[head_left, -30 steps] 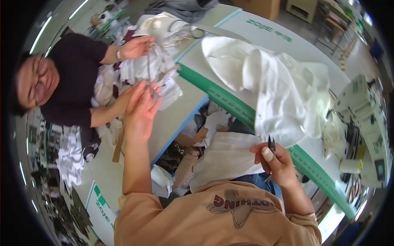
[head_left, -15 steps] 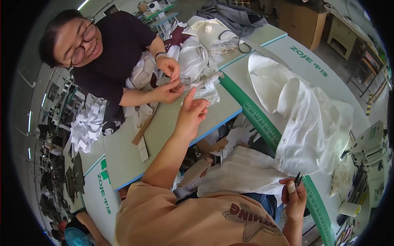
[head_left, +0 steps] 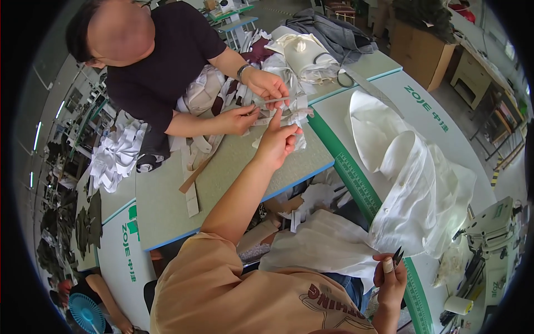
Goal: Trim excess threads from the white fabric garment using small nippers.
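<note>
My left hand (head_left: 277, 143) reaches forward over the table, index finger stretched out and the other fingers loosely curled, with nothing in it. Its fingertip is close to a co-worker's hands (head_left: 266, 83), which hold a thin grey strip-like piece (head_left: 271, 101). Under the fingertip lie white cloth pieces. At the lower right, my right hand (head_left: 391, 281) is closed around small dark thread snips (head_left: 397, 256), blades pointing up. One finger wears a pale wrap. A white garment with buttons (head_left: 409, 178) lies beyond the snips, and white cloth (head_left: 317, 245) drapes over my lap.
A green measuring strip (head_left: 356, 181) runs along the tabletop. At the right stands a sewing machine (head_left: 489, 228) beside a thread cone (head_left: 458, 304). Scissors (head_left: 345, 79) lie near the heaped fabric (head_left: 303, 53). White strips (head_left: 118, 158) are bundled at left. Scraps fill the gap below the table.
The view has shifted slightly. The co-worker's hands have spread apart, showing the thin grey piece between them. My left hand still points toward them, and my right hand keeps the snips.
</note>
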Demonstrator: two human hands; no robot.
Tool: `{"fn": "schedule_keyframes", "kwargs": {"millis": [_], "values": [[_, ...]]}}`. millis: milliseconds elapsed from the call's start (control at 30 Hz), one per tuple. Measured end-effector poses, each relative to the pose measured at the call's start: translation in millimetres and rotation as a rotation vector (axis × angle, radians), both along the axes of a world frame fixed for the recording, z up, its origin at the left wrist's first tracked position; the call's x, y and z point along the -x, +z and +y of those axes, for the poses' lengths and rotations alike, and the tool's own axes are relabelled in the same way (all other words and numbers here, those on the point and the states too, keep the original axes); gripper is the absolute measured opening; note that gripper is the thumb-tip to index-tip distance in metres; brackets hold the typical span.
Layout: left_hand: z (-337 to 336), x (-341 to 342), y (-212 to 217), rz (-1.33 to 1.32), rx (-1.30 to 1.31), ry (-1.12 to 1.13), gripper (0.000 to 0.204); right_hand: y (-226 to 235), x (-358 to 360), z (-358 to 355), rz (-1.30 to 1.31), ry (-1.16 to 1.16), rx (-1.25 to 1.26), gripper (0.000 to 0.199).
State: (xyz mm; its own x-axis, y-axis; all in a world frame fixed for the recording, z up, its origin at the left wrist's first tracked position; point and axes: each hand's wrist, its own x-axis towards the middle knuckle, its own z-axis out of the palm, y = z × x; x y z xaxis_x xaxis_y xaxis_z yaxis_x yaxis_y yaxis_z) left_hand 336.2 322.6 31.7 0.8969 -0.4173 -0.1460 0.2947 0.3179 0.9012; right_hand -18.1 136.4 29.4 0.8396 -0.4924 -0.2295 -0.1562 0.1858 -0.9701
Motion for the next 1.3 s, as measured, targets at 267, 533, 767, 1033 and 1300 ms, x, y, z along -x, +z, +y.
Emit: {"fn": "schedule_keyframes", "kwargs": {"millis": [267, 533, 767, 1033, 1300], "values": [[-6, -1, 13, -0.130, 0.005, -0.073, 0.077, 1, -11, 2, -0.005, 0.017, 0.016, 0.029], [-14, 16, 19, -0.201, -0.068, -0.088, 0.079, 0, -11, -3, -0.013, -0.020, 0.040, 0.030], [-19, 37, 27, -0.141, 0.011, -0.062, 0.076, -1, 6, 1, -0.022, -0.077, 0.023, 0.031], [-54, 89, 21, -0.400, -0.139, -0.329, 0.041, -2, 14, -12, 0.016, -0.110, 0.138, 0.023], [-85, 132, -7, -0.374, -0.026, -0.542, 0.021, -5, 80, -36, 0.158, -0.440, 0.639, 0.010]]}}
